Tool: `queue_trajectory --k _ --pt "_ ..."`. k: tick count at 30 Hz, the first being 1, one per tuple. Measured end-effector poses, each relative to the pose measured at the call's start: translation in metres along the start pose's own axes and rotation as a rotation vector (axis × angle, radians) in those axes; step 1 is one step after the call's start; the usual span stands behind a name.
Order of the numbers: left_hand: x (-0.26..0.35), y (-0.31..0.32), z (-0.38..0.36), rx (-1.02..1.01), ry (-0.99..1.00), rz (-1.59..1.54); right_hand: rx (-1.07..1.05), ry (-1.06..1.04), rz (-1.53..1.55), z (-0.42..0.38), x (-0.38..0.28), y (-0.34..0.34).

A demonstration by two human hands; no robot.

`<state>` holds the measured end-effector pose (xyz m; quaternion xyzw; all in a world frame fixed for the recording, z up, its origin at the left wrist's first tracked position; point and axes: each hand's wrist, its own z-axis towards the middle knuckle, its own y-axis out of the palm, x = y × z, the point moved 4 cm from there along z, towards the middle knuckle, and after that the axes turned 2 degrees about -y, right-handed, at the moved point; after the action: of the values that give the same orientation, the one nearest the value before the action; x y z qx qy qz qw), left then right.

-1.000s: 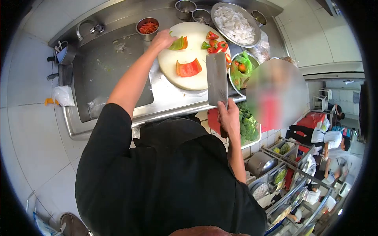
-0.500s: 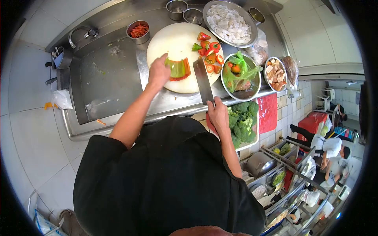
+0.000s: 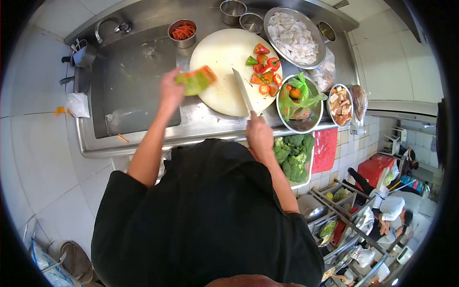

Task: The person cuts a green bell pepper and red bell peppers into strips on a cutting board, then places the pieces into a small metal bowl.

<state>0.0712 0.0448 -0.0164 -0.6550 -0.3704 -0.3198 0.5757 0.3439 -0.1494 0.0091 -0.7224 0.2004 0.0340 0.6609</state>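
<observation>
My left hand [image 3: 172, 88] grips one end of a flattened bell pepper piece [image 3: 195, 82], green on one face and red-orange at the edge. The piece is lifted and slightly blurred, over the left rim of the round white cutting board [image 3: 217, 52]. In my right hand [image 3: 259, 134] is the handle of a cleaver [image 3: 243, 91]; its blade lies over the board's front right part, edge-on to me. Pepper tops and cut ends [image 3: 267, 71], red, orange and green, are heaped along the board's right side.
Left of the board is a metal sink [image 3: 136, 86]. Carrot strips fill a steel cup [image 3: 182, 32]. A bowl of white strips [image 3: 292, 38], a colander with bagged peppers [image 3: 300, 103], a bowl of cubes [image 3: 340, 105] and broccoli [image 3: 294, 158] stand rightward. Other people [image 3: 389, 208] work far right.
My left hand has raised the pepper piece off the board and moved left with it. The cleaver has turned in my right hand, its blade now seen narrower. The view has shifted a little.
</observation>
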Motion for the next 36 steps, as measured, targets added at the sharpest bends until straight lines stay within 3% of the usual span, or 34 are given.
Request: queue_trajectory --k 2,4,7,11,14,17,22,24,26,28,33,36 --pt "0.010 -0.061 0.008 0.108 0.006 -0.050 -0.088 -0.031 -0.015 -0.005 -0.022 0.026" --pt "0.002 -0.114 0.019 0.210 0.050 -0.109 -0.042 -0.360 0.275 -0.001 -0.044 0.043" --pt "0.037 -0.175 0.012 0.329 0.083 0.036 -0.250 -0.601 0.419 0.010 -0.093 0.020" --pt "0.022 -0.204 -0.006 0.343 0.143 0.135 -0.005 -0.277 0.277 0.046 -0.062 0.016" --pt "0.012 -0.158 -0.018 0.263 0.141 0.090 0.034 -0.081 0.005 0.076 -0.048 -0.012" --pt "0.006 -0.074 -0.023 0.085 0.107 -0.019 0.094 -0.100 -0.079 0.089 -0.014 0.000" --pt "0.030 0.033 -0.035 -0.222 0.156 -0.093 0.077 -0.110 0.152 0.087 0.008 -0.006" --pt "0.029 0.054 -0.035 -0.265 0.175 -0.064 0.060 -0.343 0.493 0.081 -0.027 -0.035" --pt "0.032 0.064 -0.031 -0.282 0.192 -0.029 -0.107 -0.457 0.381 0.080 -0.058 -0.051" --pt "0.028 0.071 -0.025 -0.261 0.239 0.004 -0.003 -0.614 0.142 0.089 -0.061 -0.031" --pt "0.037 0.067 -0.013 -0.417 0.173 0.370 -0.023 -0.631 0.145 0.104 -0.037 0.022" --pt "0.056 0.075 -0.024 0.052 0.792 0.824 0.025 -0.601 0.204 0.101 -0.033 0.030"
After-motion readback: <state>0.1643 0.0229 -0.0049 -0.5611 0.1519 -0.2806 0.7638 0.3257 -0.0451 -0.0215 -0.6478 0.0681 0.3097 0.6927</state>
